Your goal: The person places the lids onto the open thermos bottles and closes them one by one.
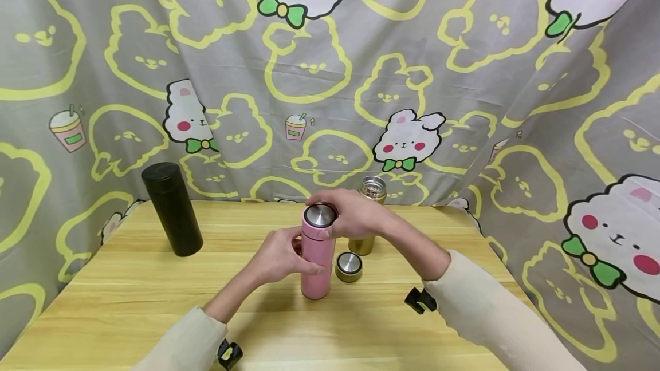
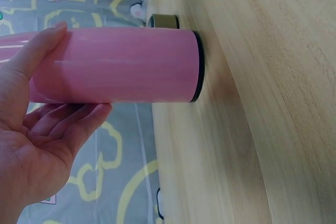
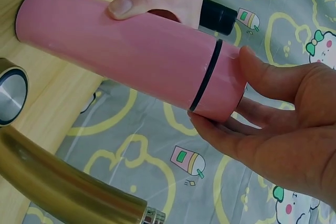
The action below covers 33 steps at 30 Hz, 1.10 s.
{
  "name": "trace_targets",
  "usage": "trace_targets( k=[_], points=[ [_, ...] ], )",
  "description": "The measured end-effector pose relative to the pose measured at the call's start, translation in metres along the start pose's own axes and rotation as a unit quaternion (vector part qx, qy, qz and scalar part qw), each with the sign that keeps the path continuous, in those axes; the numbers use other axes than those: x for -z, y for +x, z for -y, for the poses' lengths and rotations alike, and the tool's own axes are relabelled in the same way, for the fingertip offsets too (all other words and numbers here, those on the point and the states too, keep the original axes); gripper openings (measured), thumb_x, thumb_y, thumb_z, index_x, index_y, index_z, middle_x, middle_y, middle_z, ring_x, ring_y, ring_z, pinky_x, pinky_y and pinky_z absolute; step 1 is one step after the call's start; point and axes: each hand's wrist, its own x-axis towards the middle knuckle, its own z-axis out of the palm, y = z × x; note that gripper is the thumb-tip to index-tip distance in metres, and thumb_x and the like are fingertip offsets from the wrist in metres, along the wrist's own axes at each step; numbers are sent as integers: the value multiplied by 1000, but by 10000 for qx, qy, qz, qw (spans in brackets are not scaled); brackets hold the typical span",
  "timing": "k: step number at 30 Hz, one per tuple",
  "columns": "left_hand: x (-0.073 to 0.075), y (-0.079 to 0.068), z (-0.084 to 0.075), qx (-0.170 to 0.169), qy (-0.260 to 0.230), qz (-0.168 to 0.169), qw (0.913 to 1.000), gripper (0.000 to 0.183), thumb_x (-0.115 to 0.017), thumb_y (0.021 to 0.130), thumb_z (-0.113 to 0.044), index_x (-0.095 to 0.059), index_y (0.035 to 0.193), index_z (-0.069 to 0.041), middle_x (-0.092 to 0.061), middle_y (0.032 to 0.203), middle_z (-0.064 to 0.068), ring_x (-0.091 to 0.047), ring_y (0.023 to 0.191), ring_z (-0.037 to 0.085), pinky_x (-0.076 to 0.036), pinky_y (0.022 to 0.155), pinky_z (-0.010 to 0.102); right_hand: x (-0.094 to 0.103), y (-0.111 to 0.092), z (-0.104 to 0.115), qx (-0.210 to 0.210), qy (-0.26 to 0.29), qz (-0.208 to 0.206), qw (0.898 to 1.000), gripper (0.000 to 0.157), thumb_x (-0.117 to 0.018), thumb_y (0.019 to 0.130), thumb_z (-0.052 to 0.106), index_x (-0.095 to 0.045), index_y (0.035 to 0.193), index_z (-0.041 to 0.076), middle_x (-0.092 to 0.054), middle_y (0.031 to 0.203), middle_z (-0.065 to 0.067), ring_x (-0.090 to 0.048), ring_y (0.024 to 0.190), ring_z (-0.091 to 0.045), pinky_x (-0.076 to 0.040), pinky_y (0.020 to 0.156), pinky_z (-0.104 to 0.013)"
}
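A pink thermos (image 1: 316, 262) stands upright near the middle of the wooden table, its cap (image 3: 227, 80) in place with a steel disc on top. My left hand (image 1: 282, 256) holds the thermos body, thumb on the near side and fingers on the other, as the left wrist view shows. From above, my right hand (image 1: 356, 213) grips the cap between thumb and fingers. Just right of the pink thermos sits a loose gold cap (image 1: 349, 268), steel disc up. Behind that cap is an uncapped gold thermos (image 1: 362, 245), partly hidden by my right hand and forearm.
A tall black thermos (image 1: 175, 210) stands at the back left of the table (image 1: 129, 302). Behind the table hangs a grey curtain (image 1: 319, 113) with cartoon prints. Black wrist mounts (image 1: 420, 300) are visible below both forearms.
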Motion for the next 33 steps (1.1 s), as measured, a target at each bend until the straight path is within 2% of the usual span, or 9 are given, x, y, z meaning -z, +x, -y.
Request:
trace_targets(
  k=[5,11,20,25,29,33],
  points=[
    [0,1,0,-4,34,-32,10000,62,-96,63,-39,-69,116,-20,-77,96,-5,-73,89,8,-59,77,31,-2,1,0,-67,93,-164,9998,55,-83,83,11,-61,134,11,-69,122,-7,-67,106,-19,-53,94,-36],
    [-1,1,1,20,93,-92,9999,61,-96,62,-40,-69,113,-20,-77,95,-6,-73,87,8,-59,75,31,-6,0,1,-122,-76,-429,9990,56,-86,81,13,-63,132,10,-71,121,-9,-68,105,-21,-54,92,-35],
    [-4,1,1,26,185,-126,9997,59,-95,62,-42,-69,110,-20,-76,90,-8,-72,84,9,-58,74,32,-11,1,2,-590,-210,-728,9954,55,-89,79,31,-62,122,11,-68,104,-4,-63,93,-18,-53,79,-30],
    [-3,1,1,31,219,-71,9997,60,-95,62,-42,-68,110,-19,-76,89,-8,-71,82,9,-57,72,32,-11,1,2,-714,-261,-748,9943,56,-89,78,33,-62,121,11,-66,102,-3,-61,92,-18,-51,77,-31],
    [-2,1,0,32,196,-40,9998,61,-96,62,-41,-68,112,-20,-77,91,-7,-72,84,9,-58,73,31,-9,1,2,-668,-194,-590,9958,62,-90,77,35,-60,126,10,-68,108,-5,-63,97,-20,-53,84,-33],
    [-1,1,0,24,160,7,9999,62,-96,63,-40,-69,114,-20,-77,95,-6,-72,87,9,-58,74,31,-5,1,0,-642,207,-222,9975,82,-90,78,31,-48,146,11,-62,136,-12,-63,119,-26,-51,100,-41]
  ],
)
